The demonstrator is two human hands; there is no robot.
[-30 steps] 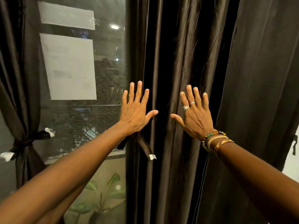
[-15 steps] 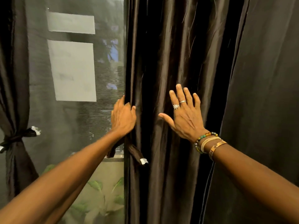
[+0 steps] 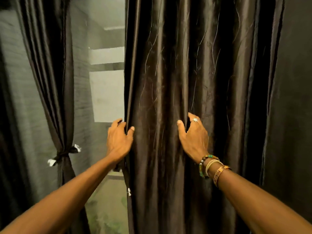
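A dark brown satin curtain [image 3: 162, 81] hangs in folds straight ahead of me. My left hand [image 3: 119, 141] grips its left edge, fingers behind the cloth and thumb in front. My right hand [image 3: 194, 135] grips a fold further right, fingers curled into the fabric, thumb out. It wears a ring, and bracelets sit on the wrist. A loose tie-back strip with a white end [image 3: 129, 191] dangles from the curtain's edge below my left hand.
A second dark curtain [image 3: 50, 81] at the left is gathered by a tie-back [image 3: 64, 154]. Between them shows a mesh-covered window [image 3: 104, 149] with pale paper sheets [image 3: 108, 95] on it. Green leaves [image 3: 108, 220] lie below. Another dark panel [image 3: 295, 115] hangs at the right.
Both hands went from flat and open against the curtain to curled and gripping its cloth. The curtain edge now sits further over the window, which shows less.
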